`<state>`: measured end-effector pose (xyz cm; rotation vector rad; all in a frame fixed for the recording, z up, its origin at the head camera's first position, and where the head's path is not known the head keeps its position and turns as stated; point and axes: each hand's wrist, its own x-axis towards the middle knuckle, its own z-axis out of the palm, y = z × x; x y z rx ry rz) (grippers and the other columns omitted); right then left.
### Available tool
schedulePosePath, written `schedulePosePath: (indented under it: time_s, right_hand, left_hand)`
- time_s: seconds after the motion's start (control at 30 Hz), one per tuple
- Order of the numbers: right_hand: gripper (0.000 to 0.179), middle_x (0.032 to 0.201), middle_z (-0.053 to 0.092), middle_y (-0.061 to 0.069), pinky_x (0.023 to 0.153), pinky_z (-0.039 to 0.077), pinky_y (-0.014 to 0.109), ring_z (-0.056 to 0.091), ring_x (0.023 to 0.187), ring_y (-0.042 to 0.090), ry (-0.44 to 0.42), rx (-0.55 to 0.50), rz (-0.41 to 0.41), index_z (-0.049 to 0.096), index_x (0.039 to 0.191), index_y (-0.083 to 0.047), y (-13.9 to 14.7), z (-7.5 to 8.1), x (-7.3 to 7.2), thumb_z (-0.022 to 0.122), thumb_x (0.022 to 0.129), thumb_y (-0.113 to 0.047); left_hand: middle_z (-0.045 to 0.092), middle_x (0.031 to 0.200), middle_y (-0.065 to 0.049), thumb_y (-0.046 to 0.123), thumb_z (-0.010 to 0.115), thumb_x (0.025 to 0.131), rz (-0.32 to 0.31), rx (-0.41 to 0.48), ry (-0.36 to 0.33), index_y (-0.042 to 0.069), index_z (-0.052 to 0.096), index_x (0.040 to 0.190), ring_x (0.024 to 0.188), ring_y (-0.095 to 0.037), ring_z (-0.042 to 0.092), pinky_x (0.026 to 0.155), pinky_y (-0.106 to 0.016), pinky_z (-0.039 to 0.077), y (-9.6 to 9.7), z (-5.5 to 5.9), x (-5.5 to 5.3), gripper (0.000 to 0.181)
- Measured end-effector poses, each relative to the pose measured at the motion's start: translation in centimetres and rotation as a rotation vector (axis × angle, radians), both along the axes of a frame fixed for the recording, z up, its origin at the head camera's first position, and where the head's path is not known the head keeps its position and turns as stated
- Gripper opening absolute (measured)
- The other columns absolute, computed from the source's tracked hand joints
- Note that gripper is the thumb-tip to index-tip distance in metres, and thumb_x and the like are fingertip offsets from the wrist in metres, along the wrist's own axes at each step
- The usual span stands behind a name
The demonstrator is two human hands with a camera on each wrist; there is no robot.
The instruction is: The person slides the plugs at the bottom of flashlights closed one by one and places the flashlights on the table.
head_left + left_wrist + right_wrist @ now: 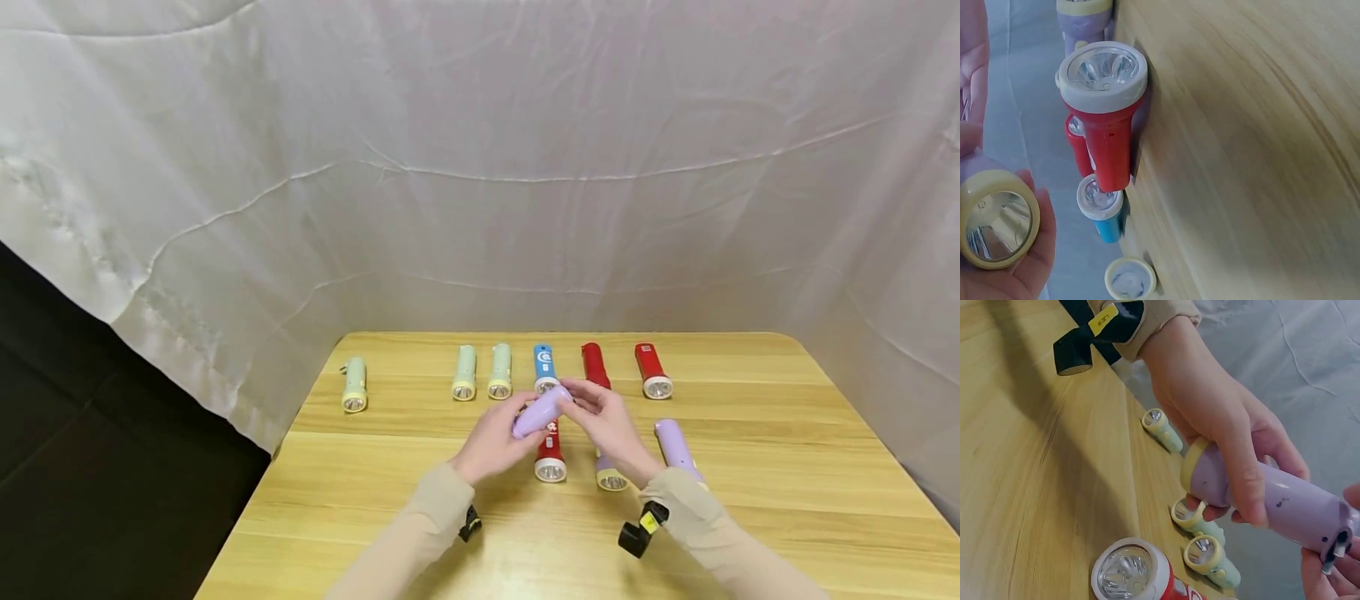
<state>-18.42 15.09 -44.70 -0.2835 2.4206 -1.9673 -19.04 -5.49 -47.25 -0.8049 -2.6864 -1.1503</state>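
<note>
A lavender flashlight [537, 414] with a cream head is held above the table between both hands. My left hand [491, 440] grips its body, thumb on one side and fingers round the other. At the tail end, the fingertips of my right hand [611, 423] pinch it from both sides. Two metal plug prongs [1335, 551] stick out of that tail in the right wrist view. Its clear lens [1000, 226] faces the camera in the left wrist view. Just below the hands lies a red flashlight [550, 454] with a white head.
Pale green flashlights [465, 371] lie at the back and left of the wooden table [337, 500]. A blue flashlight [543, 360] and red ones [651, 362] lie along the back. Lavender ones [675, 443] are near the right forearm. A grey cloth [480, 233] hangs behind.
</note>
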Motion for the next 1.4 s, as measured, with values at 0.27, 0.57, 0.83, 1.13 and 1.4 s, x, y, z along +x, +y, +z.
schedulePosePath:
  time_s: [0.27, 0.57, 0.83, 1.13, 1.4]
  right_hand:
    - [0.044, 0.138, 0.063, 0.021, 0.093, 0.052, 0.010, 0.061, 0.126, 0.030, 0.007, -0.046, -0.073, 0.060, 0.135, 0.001, -0.6, -0.3, -0.1, 0.069, 0.096, -0.016]
    - [0.040, 0.128, 0.069, 0.019, 0.100, 0.056, 0.031, 0.066, 0.118, 0.030, 0.203, -0.007, -0.145, 0.067, 0.127, 0.002, -1.9, -0.8, 0.4, 0.076, 0.088, -0.006]
    - [0.042, 0.129, 0.069, 0.018, 0.104, 0.054, 0.035, 0.066, 0.118, 0.032, 0.238, -0.007, -0.122, 0.067, 0.127, 0.001, -2.7, -1.1, 0.7, 0.078, 0.086, -0.004]
    - [0.046, 0.137, 0.063, 0.023, 0.105, 0.051, 0.027, 0.059, 0.130, 0.034, 0.117, -0.024, -0.046, 0.061, 0.134, 0.001, -2.6, -0.7, 0.8, 0.073, 0.091, -0.006]
    - [0.046, 0.142, 0.059, 0.024, 0.106, 0.048, 0.019, 0.057, 0.132, 0.025, 0.059, -0.089, 0.005, 0.057, 0.137, 0.002, -2.5, -0.8, 0.8, 0.069, 0.094, -0.005]
  left_hand:
    - [0.071, 0.115, -0.005, 0.029, 0.070, 0.094, 0.044, -0.098, 0.035, 0.018, 0.053, 0.139, 0.096, -0.017, 0.067, 0.079, -0.026, 0.054, 0.4, 0.0, 0.0, 0.049]
    - [0.070, 0.113, -0.006, 0.029, 0.065, 0.098, 0.050, -0.191, 0.063, 0.012, 0.055, 0.134, 0.095, -0.016, 0.066, 0.081, -0.027, 0.057, 0.3, 0.1, 0.0, 0.042]
    - [0.068, 0.121, -0.007, 0.027, 0.060, 0.102, 0.039, -0.268, 0.091, 0.008, 0.053, 0.132, 0.107, -0.020, 0.065, 0.093, -0.036, 0.057, 0.0, -0.3, 0.0, 0.037]
    - [0.067, 0.126, -0.005, 0.029, 0.058, 0.102, 0.057, -0.271, 0.077, 0.011, 0.052, 0.136, 0.113, -0.019, 0.064, 0.098, -0.036, 0.056, -0.2, -0.5, -0.1, 0.038]
    - [0.067, 0.125, -0.005, 0.030, 0.058, 0.103, 0.058, -0.291, 0.090, 0.011, 0.052, 0.136, 0.112, -0.018, 0.064, 0.098, -0.036, 0.056, -0.3, -0.5, -0.1, 0.038]
